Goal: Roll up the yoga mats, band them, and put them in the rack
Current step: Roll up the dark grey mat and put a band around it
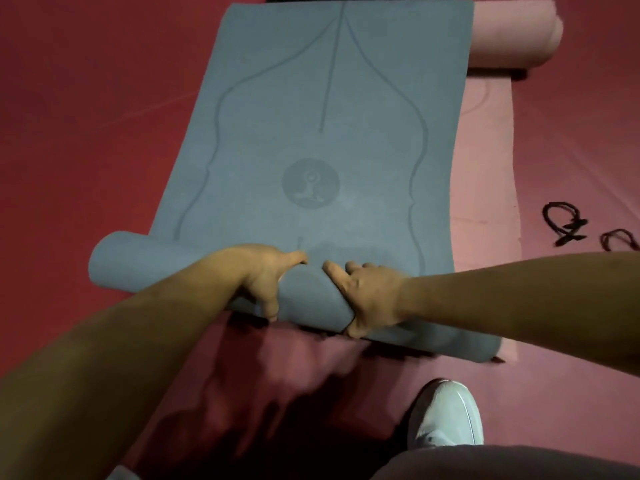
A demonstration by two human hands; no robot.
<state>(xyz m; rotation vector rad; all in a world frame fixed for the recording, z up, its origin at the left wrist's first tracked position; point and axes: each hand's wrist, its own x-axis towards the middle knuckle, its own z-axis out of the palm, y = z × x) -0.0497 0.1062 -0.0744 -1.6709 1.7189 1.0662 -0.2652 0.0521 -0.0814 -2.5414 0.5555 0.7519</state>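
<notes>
A blue-grey yoga mat (pixel 322 140) with curved line markings and a round logo lies flat on the red floor, its near end wound into a roll (pixel 304 299). My left hand (pixel 266 275) and my right hand (pixel 367 294) grip the middle of that roll side by side, fingers wrapped over it. Under the blue mat's right side lies a pink mat (pixel 485 188), its far end rolled up (pixel 512 32). Two black bands (pixel 568 223) rest on the floor to the right.
Red floor (pixel 86 116) surrounds the mats. A white shoe (pixel 446 414) stands near the bottom right, just behind the blue roll. A dark object's edge shows at the top beyond the blue mat.
</notes>
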